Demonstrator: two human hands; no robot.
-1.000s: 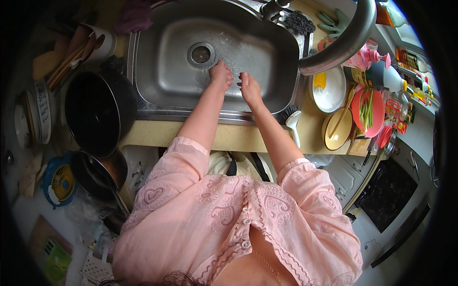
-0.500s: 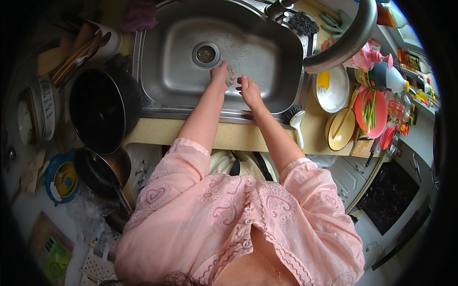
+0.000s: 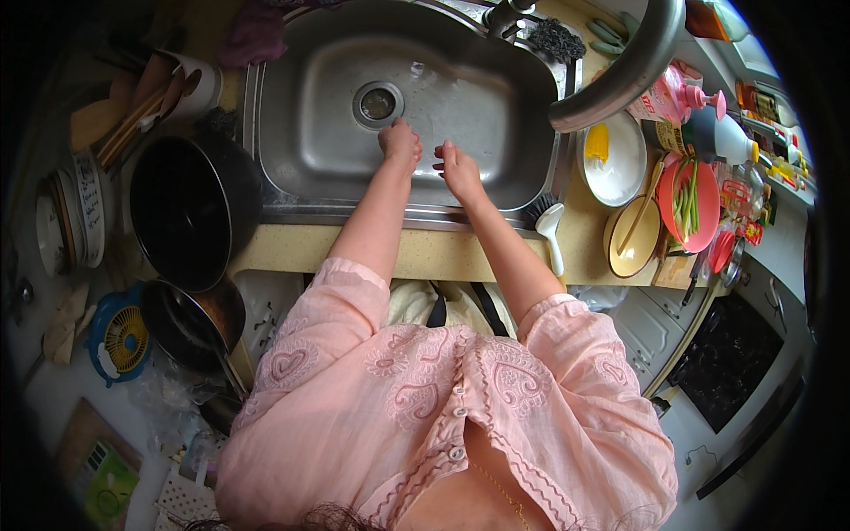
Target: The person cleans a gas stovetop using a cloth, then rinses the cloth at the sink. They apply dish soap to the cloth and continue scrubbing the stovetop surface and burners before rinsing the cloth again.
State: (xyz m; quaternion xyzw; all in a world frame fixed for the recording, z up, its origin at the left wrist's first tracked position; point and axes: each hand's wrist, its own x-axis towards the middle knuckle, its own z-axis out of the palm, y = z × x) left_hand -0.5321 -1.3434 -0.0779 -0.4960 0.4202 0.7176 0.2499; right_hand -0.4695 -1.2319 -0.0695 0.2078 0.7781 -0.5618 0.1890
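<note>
Over the stainless steel sink (image 3: 283,146), my left hand (image 3: 401,144) is closed in a fist just below the drain (image 3: 378,104). Its curled fingers hide the small grey-green wad that showed at them a moment earlier. My right hand (image 3: 459,171) hovers a short way to its right, fingers loosely bent and apart, with nothing seen in it. A white-handled brush (image 3: 551,226) with dark bristles lies at the sink's right front corner. The curved metal faucet (image 3: 642,84) arches over the right side; no water is seen running from it.
On the left stand a large black pot (image 3: 190,212), a utensil holder (image 3: 205,87) and stacked plates (image 3: 88,208). To the right are a white bowl (image 3: 620,181), a yellow bowl (image 3: 622,258) and a red plate (image 3: 704,199) of green stalks. A dark scouring pad (image 3: 556,42) sits behind the sink.
My left hand has turned and closed further, so the grey-green wad no longer shows. My right hand has barely moved. The whole view has shifted slightly.
</note>
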